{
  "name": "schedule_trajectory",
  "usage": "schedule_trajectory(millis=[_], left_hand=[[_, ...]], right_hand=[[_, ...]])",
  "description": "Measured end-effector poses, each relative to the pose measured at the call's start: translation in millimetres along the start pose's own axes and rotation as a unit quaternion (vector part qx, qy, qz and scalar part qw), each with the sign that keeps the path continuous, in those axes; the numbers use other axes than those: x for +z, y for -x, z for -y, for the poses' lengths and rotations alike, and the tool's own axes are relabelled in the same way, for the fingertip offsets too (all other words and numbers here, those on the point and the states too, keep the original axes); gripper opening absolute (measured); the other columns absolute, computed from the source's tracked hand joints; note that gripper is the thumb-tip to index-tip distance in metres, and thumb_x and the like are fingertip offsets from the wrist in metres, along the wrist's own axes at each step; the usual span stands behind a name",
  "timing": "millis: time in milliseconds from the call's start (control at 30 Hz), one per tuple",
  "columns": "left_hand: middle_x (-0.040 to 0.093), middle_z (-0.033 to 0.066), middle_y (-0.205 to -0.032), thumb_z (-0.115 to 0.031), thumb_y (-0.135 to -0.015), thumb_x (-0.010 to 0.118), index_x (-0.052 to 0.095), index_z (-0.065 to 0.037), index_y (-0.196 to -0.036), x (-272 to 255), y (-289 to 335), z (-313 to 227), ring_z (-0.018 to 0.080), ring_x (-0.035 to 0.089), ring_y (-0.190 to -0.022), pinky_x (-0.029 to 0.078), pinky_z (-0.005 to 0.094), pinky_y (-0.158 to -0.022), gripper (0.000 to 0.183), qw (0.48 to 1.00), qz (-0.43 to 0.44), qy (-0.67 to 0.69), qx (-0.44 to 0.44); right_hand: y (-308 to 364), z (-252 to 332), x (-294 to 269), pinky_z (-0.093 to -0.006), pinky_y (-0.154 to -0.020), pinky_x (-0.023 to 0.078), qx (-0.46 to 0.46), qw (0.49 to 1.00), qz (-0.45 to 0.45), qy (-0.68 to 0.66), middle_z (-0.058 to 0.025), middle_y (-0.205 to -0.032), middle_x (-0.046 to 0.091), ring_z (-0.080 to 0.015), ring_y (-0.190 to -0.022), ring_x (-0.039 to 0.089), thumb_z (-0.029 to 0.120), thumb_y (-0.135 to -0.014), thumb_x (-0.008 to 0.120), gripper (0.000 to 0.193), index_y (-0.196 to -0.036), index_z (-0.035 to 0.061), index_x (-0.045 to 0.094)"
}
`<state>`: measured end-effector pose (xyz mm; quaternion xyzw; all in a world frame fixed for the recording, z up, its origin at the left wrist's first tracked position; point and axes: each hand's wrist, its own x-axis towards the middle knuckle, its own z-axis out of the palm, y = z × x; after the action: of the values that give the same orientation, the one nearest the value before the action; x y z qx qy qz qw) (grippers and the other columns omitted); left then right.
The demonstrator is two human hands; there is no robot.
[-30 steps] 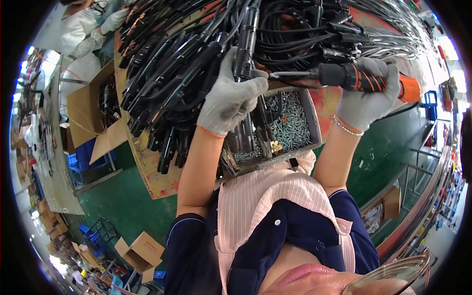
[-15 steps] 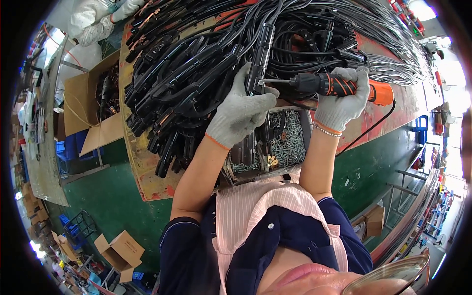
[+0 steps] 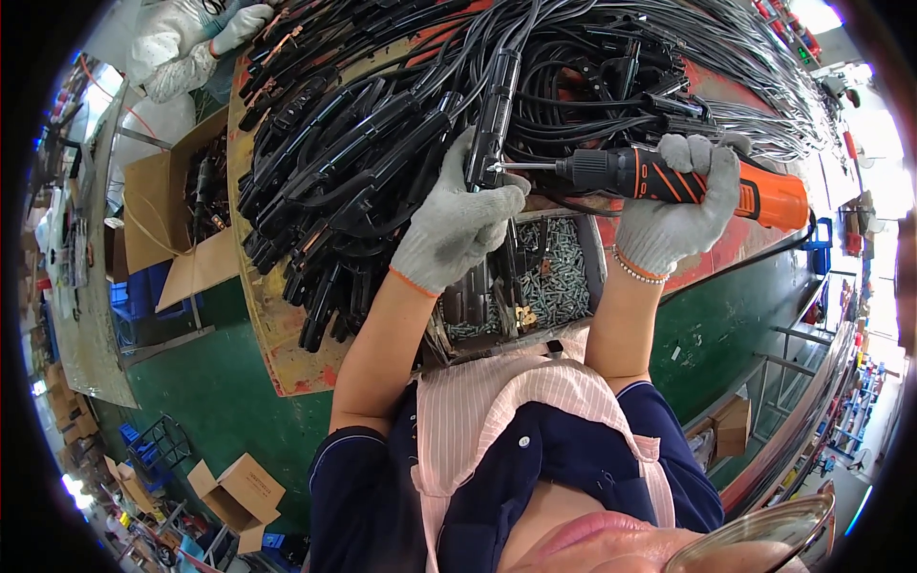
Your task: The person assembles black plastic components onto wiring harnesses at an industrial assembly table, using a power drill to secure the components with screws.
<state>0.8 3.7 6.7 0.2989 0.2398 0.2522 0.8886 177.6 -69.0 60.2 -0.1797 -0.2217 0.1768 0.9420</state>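
Observation:
My left hand (image 3: 451, 224), in a grey knit glove, is closed round the lower end of a black electrode holder (image 3: 497, 110) with a cable running from its far end. My right hand (image 3: 680, 205), also gloved, grips an orange and black electric screwdriver (image 3: 659, 179), held nearly level. Its long bit points left and meets the side of the electrode holder beside my left thumb, where a small bright screw head (image 3: 498, 167) shows. Just below my hands sits an open tray (image 3: 597, 258) holding many small screws (image 3: 559, 272), black parts and a few brass pieces.
Many black holders (image 3: 325, 181) with cables (image 3: 669, 29) are piled over the worn table (image 3: 272, 344). To the left stands a cardboard box (image 3: 153, 205) of parts. Another person's gloved hand (image 3: 241, 29) is at the upper left. The screwdriver's cord trails beside the table's right edge.
The electrode holder and my left hand have shifted slightly left. My right hand and the screwdriver have swung a little rightward and down at the back end, the bit staying at the holder.

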Motion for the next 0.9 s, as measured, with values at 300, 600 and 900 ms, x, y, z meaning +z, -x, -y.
schedule_trajectory(millis=[300, 600, 900], left_hand=[[0.062, 0.0126, -0.092, 0.009, -0.08, 0.063, 0.011, -0.009, -0.15, 2.6, 0.5, 0.0, 0.0073, 0.051, -0.049, 0.042, 0.0186, -0.041, 0.089, 1.0, -0.009, -0.016, 0.005], [0.061, 0.0102, -0.09, 0.004, -0.08, 0.066, 0.03, -0.005, -0.143, 8.1, 3.1, 0.5, 0.0062, 0.048, -0.047, 0.039, 0.0201, -0.04, 0.074, 0.998, -0.038, -0.037, 0.018], [0.052, 0.0008, -0.072, 0.004, -0.084, 0.066, 0.031, -0.005, -0.141, 12.2, 3.9, 0.4, 0.0056, 0.043, -0.044, 0.035, 0.0206, -0.037, 0.068, 0.995, -0.092, -0.03, 0.0]], right_hand=[[16.3, 5.0, 27.7, -0.0251, -0.055, 0.036, -0.015, 0.987, 0.142, 0.08, 0.001, -0.067, 0.037, -0.0103, -0.059, 0.035, 0.004, -0.09, 0.055, 0.027, -0.116, 0.0067, 0.048], [16.2, 1.5, 46.6, -0.0277, -0.054, 0.038, -0.012, 0.978, 0.149, 0.147, -0.0023, -0.068, 0.04, -0.0128, -0.06, 0.04, 0.004, -0.088, 0.058, 0.04, -0.124, 0.0029, 0.041], [13.9, -16.5, 63.8, -0.0327, -0.051, 0.048, -0.021, 0.969, 0.091, 0.23, -0.0115, -0.072, 0.057, -0.0206, -0.056, 0.055, -0.003, -0.083, 0.064, 0.041, -0.119, -0.0068, 0.046]])
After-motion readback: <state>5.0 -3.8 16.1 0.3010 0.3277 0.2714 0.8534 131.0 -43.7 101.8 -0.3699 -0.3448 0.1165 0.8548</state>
